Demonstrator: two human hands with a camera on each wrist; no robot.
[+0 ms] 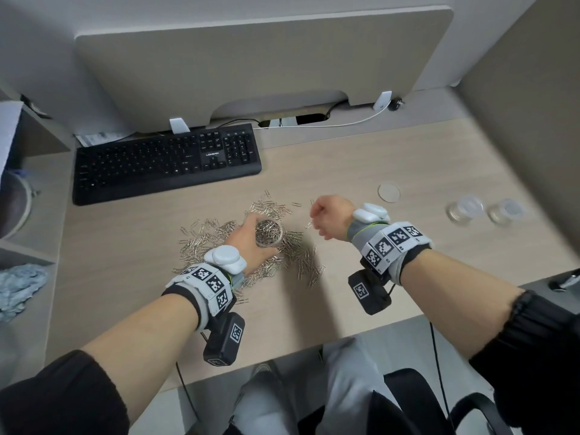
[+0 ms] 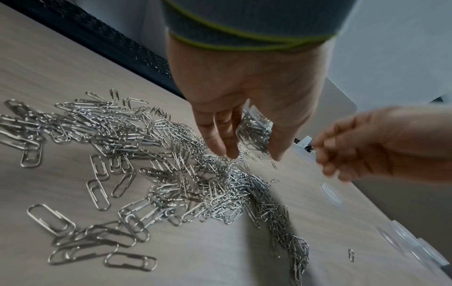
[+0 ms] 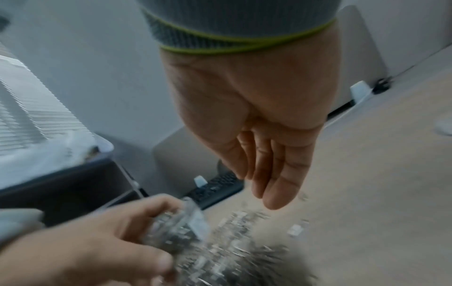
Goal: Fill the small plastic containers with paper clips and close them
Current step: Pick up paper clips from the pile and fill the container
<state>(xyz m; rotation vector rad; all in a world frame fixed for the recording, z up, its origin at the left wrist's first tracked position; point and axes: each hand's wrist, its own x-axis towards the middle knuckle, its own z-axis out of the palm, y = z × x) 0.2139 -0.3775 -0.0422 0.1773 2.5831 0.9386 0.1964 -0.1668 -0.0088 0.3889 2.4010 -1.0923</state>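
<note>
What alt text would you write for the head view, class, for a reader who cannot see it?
A person's left hand grips a small clear container full of paper clips above a loose pile of paper clips on a wooden desk, while the right hand hovers beside it. A black keyboard lies behind; a round lid and two closed containers sit right.

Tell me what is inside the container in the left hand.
The container in the left hand holds silver paper clips up to the rim; its bottom is hidden under them.

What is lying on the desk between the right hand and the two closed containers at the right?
In the head view, only a loose round lid lies between the right hand and the two containers; the rest is bare desk.
</note>
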